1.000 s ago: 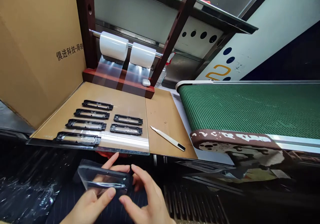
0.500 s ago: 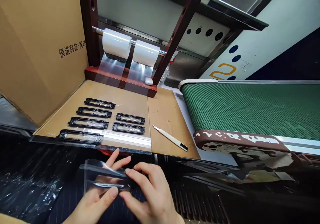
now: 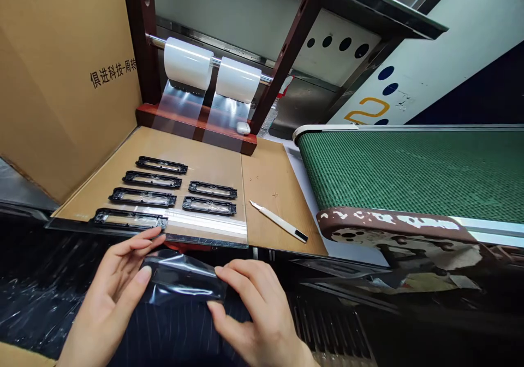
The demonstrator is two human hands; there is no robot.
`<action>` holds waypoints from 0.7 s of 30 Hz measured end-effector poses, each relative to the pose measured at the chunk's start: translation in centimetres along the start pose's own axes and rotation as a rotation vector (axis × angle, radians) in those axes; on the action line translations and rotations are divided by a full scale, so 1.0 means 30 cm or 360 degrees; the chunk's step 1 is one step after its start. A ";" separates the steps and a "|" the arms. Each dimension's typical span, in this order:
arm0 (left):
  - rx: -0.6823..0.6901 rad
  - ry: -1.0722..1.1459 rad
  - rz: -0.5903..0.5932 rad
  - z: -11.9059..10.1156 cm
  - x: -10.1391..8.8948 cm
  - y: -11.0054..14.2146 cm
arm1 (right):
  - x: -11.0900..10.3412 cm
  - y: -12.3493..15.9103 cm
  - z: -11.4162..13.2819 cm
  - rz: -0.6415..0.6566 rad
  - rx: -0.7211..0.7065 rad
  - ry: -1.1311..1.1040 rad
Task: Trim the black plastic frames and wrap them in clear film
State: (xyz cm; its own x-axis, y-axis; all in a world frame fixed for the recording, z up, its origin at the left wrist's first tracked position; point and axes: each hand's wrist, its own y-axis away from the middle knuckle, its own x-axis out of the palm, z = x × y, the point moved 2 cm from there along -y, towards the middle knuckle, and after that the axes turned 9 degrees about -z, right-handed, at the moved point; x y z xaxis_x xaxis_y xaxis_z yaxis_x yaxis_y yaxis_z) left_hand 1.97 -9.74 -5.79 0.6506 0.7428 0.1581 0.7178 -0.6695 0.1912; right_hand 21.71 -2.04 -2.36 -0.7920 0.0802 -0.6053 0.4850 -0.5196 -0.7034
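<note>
Leftward, a cardboard box [image 3: 61,83] stands beside the board [image 3: 266,173]; its contents are hidden. Seven narrow black frames [image 3: 142,192], each with a long slot, lie on the board; the green conveyor belt [image 3: 401,173] alongside is coarse-textured. Glossy, creased clear film [image 3: 184,279] sits between my left hand [image 3: 108,290] and right hand [image 3: 264,301], off the board's near edge. My right pinches its right end; my left, fingers loosely curved, meets its left end, grip undeterminable.

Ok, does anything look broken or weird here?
Yes. The brown end of the green belt looks worn: its coating seems chipped, with ragged white patches showing. A small white case on the red wooden base below the rolls also seems out of place.
</note>
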 end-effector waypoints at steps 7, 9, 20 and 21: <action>0.0239 -0.0167 -0.0036 -0.007 -0.003 -0.009 | -0.009 -0.001 -0.001 0.0009 0.0039 -0.0033; 0.0271 -0.0242 -0.0028 0.002 -0.015 -0.017 | -0.012 0.002 -0.003 0.0020 0.0045 -0.0041; 0.1136 -0.0505 -0.0202 0.004 0.009 0.108 | 0.009 0.020 -0.016 0.0015 0.0075 -0.0091; 0.1105 -0.0542 -0.0195 0.029 0.001 0.129 | 0.010 0.021 -0.015 -0.0001 0.0065 -0.0095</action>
State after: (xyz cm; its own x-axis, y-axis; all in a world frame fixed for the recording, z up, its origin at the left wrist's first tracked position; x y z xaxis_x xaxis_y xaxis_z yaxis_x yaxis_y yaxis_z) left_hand 4.96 -12.31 -5.89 0.5164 0.8427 -0.1525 0.7071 -0.5200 -0.4791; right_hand 21.93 -1.97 -3.15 -0.8136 0.0306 -0.5806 0.4697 -0.5541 -0.6873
